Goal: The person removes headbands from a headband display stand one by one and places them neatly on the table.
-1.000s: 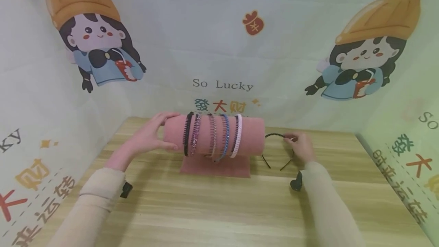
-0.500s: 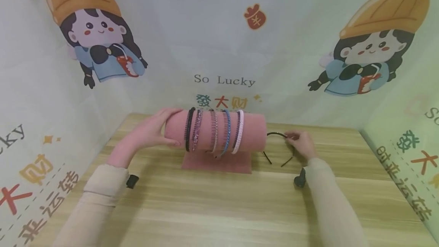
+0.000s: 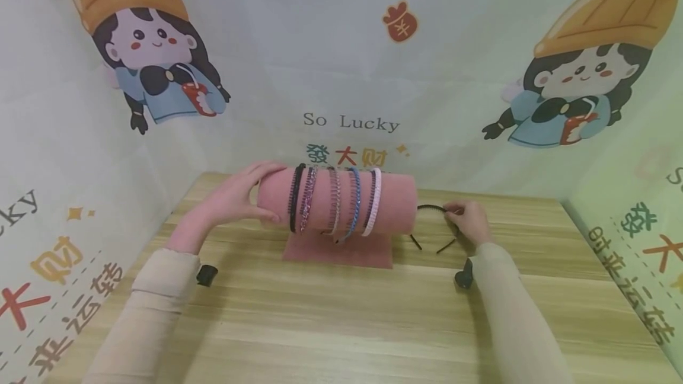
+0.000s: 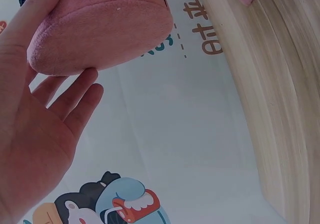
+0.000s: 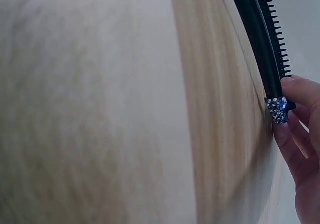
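A pink plush roll stand (image 3: 397, 203) lies crosswise on the table, with its flat pink base (image 3: 341, 252) under it. Several toothed headbands sit around the roll: a black one (image 3: 295, 197), a glittery purple-pink one, a brownish one, a blue one (image 3: 356, 203) and a pale pink one (image 3: 376, 201). My left hand (image 3: 235, 197) grips the roll's left end between thumb and fingers. Just off the right end, my right hand (image 3: 471, 221) pinches a black headband (image 3: 431, 207) with both tips pointing down. A sparkling stone ornament (image 5: 277, 109) shows on that headband beside my fingertips.
The wood-grain table (image 3: 320, 325) stretches in front of the stand. Printed white cloth (image 3: 256, 76) walls it in at the back and sides. Black wrist devices (image 3: 207, 275) show at both sleeve cuffs.
The head view has tilted slightly, so the scene sits a little higher. Both hands keep their holds, and the black headband stays close to the roll's right end.
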`<action>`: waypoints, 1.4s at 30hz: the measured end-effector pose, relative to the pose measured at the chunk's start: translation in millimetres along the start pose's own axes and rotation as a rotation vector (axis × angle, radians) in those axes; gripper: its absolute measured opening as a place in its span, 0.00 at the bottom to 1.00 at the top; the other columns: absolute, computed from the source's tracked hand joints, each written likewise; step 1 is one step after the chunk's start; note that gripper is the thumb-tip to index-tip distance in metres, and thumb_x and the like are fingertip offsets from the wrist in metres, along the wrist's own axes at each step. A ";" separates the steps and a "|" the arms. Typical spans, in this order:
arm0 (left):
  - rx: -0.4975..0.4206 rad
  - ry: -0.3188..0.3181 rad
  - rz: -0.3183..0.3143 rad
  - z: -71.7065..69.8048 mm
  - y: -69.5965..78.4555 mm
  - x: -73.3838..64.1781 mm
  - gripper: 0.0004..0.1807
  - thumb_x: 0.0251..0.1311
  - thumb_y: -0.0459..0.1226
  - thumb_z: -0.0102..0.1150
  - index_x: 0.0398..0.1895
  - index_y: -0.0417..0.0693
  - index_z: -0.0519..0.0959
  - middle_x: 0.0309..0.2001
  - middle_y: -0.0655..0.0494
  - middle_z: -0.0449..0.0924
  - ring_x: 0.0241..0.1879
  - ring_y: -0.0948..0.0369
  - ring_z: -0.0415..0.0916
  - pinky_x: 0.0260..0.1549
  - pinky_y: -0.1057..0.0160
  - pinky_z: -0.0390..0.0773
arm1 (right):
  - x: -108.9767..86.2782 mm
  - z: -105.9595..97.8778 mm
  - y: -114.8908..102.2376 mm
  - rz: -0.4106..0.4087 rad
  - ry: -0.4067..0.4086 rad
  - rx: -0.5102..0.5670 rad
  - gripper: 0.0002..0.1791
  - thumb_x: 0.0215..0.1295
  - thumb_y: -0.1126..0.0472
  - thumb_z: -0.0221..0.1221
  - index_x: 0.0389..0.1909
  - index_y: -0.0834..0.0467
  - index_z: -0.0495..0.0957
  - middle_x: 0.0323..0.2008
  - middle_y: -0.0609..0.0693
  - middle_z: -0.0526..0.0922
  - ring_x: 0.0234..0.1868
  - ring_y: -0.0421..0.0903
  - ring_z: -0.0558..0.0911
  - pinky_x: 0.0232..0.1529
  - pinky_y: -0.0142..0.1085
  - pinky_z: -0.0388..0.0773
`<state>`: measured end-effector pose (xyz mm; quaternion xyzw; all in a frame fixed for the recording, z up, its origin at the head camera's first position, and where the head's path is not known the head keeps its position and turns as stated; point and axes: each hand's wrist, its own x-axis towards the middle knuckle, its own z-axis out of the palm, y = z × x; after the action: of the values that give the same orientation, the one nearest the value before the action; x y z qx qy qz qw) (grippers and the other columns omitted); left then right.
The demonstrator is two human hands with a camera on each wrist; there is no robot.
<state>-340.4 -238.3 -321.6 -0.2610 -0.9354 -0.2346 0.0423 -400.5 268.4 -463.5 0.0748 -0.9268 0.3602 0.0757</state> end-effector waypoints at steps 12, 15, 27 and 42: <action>-0.011 0.003 -0.001 1.0 -2.3 -1.4 0.55 0.40 0.48 0.80 0.74 0.60 0.60 0.75 0.51 0.61 0.73 0.47 0.59 0.70 0.37 0.64 | 2.7 2.2 4.4 -0.020 -0.007 -0.003 0.14 0.66 0.68 0.60 0.51 0.67 0.81 0.49 0.67 0.84 0.48 0.63 0.83 0.52 0.54 0.82; -0.008 0.000 -0.002 1.7 -2.2 -2.2 0.55 0.41 0.49 0.80 0.74 0.60 0.60 0.75 0.51 0.60 0.73 0.47 0.60 0.70 0.36 0.64 | 2.4 1.0 6.5 -0.029 -0.024 -0.006 0.16 0.66 0.68 0.60 0.53 0.67 0.80 0.51 0.67 0.83 0.50 0.64 0.83 0.54 0.55 0.81; -0.018 -0.016 -0.019 4.2 -2.4 -3.3 0.55 0.41 0.49 0.80 0.75 0.63 0.59 0.75 0.50 0.59 0.73 0.45 0.60 0.68 0.34 0.65 | -3.2 -3.3 4.6 0.028 -0.108 0.018 0.19 0.69 0.66 0.58 0.59 0.65 0.76 0.59 0.68 0.78 0.58 0.65 0.78 0.61 0.58 0.76; -0.050 0.015 -0.037 3.7 -4.1 -5.3 0.54 0.40 0.48 0.81 0.73 0.65 0.61 0.74 0.53 0.60 0.72 0.47 0.61 0.69 0.35 0.65 | -2.4 -4.1 0.9 0.047 -0.094 0.107 0.29 0.66 0.58 0.63 0.65 0.65 0.71 0.58 0.70 0.78 0.56 0.64 0.79 0.62 0.58 0.75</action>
<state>-337.7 -242.2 -327.7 -0.2429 -0.9336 -0.2606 0.0382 -398.0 272.0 -461.5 0.0738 -0.9103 0.4069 0.0197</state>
